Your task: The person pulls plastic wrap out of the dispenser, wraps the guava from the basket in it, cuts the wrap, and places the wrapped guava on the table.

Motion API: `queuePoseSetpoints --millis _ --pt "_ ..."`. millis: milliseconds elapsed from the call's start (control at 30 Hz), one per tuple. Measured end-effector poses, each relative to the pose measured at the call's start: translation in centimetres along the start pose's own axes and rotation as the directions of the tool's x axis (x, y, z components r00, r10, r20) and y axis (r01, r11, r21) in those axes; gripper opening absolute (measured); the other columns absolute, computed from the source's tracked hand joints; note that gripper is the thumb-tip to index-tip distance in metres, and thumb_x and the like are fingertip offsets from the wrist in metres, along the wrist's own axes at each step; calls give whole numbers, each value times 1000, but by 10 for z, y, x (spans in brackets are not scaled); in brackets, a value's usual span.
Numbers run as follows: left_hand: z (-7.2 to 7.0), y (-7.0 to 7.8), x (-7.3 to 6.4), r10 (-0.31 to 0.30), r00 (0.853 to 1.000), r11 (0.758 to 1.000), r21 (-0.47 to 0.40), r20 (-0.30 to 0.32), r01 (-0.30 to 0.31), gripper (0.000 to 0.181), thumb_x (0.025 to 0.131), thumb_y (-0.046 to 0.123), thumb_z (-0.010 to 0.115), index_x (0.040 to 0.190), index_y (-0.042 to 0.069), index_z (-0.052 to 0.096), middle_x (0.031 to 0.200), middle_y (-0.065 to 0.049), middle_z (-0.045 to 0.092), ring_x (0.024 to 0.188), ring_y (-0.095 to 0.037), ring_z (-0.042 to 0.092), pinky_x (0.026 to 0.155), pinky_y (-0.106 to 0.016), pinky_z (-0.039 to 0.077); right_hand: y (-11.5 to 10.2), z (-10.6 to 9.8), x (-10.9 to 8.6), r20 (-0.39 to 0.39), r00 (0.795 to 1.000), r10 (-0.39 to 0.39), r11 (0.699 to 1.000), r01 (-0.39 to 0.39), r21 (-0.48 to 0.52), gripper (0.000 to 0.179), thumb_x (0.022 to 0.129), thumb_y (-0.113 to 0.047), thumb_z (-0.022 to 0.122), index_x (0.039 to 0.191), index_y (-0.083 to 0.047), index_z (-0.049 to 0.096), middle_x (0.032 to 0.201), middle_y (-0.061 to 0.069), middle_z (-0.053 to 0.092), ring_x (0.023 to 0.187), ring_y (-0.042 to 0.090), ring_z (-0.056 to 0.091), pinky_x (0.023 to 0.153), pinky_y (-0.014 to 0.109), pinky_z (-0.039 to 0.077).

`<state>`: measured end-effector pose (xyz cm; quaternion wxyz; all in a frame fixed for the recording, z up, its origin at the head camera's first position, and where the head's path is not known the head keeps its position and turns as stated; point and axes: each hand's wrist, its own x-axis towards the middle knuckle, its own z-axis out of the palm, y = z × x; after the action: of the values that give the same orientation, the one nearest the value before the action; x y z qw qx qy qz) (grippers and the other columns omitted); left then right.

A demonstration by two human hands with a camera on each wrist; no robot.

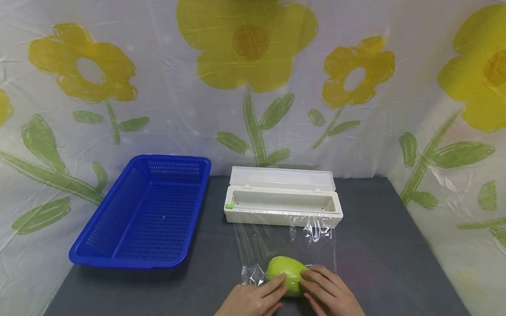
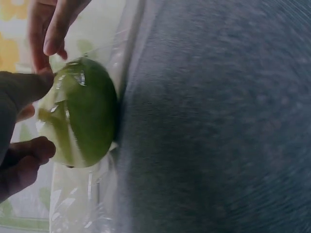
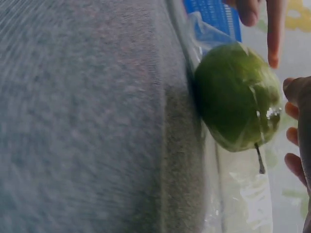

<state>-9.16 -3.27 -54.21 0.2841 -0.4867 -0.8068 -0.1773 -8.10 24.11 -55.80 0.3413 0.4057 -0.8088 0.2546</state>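
Fruit [image 1: 281, 265] lies before box [image 1: 282, 217], film [image 1: 311, 244] over it, between left hand [image 1: 254, 303] and right hand [image 1: 334, 293]. Both relaxed, fingers slightly bent, resting lightly on fruit, gripping nothing. Best smooth film downward evenly, press creases flat, avoid rolling fruit.

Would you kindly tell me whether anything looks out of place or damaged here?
Nothing stands out: the green fruit looks intact, and the clear film is merely wrinkled, which seems normal for handling.
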Motion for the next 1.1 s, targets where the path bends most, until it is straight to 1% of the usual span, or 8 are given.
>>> queuePoseSetpoints --millis 133,233,367,467,600,733,967,1100 --pt "6 0 -3 -14 1000 995 100 16 12 53 81 31 94 128 14 77 139 2 71 66 -1 67 52 -15 50 -2 1 1 41 999 29 999 -27 -36 36 113 -32 53 126 -7 77 129 11 74 117 32 66 124 23 26" --pt "8 -1 -4 -29 999 990 140 26 25 57 81 32 93 131 13 75 141 2 69 66 -3 67 51 -17 50 -2 1 1 64 996 61 997 -58 -54 40 114 -35 51 130 -7 75 132 10 73 119 31 66 123 23 25" --pt "11 -1 -5 -72 996 991 114 51 66 63 82 33 93 137 12 72 145 1 66 68 -4 68 51 -19 50 -1 2 1 95 991 98 991 -88 -100 49 113 -42 48 135 -5 71 135 9 71 121 28 65 117 27 30" --pt "12 -1 -5 -102 992 992 80 80 96 67 84 34 92 142 11 68 149 0 64 70 -5 69 53 -19 51 -1 2 1 142 978 153 982 -134 -136 58 112 -51 47 141 -5 67 139 7 68 125 26 62 110 32 34" --pt "12 -2 -4 -136 983 990 52 122 131 71 86 34 90 147 9 64 153 -3 61 71 -5 69 53 -19 51 -2 2 0 203 956 211 970 -178 -167 62 104 -52 65 148 -10 62 146 3 64 129 23 61 101 38 43" --pt "13 -5 -4 -173 976 985 42 129 169 71 86 34 91 146 9 64 154 -6 59 61 -4 62 48 -18 46 -1 2 2 211 956 202 973 -171 -155 66 97 -47 76 151 -11 59 148 2 62 128 23 62 97 39 46" --pt "17 -9 0 -168 983 983 88 81 161 73 82 37 93 143 8 66 151 -5 62 57 -6 60 47 -22 47 2 4 6 182 967 181 980 -162 -114 55 109 -47 56 148 -8 61 145 6 64 125 26 62 109 31 38" --pt "18 -12 4 -167 984 979 130 60 158 75 80 41 93 143 10 67 148 -3 65 55 -6 59 45 -23 45 5 3 7 209 955 209 975 -189 -112 55 111 -48 47 147 -8 61 145 6 63 129 26 60 109 33 40"
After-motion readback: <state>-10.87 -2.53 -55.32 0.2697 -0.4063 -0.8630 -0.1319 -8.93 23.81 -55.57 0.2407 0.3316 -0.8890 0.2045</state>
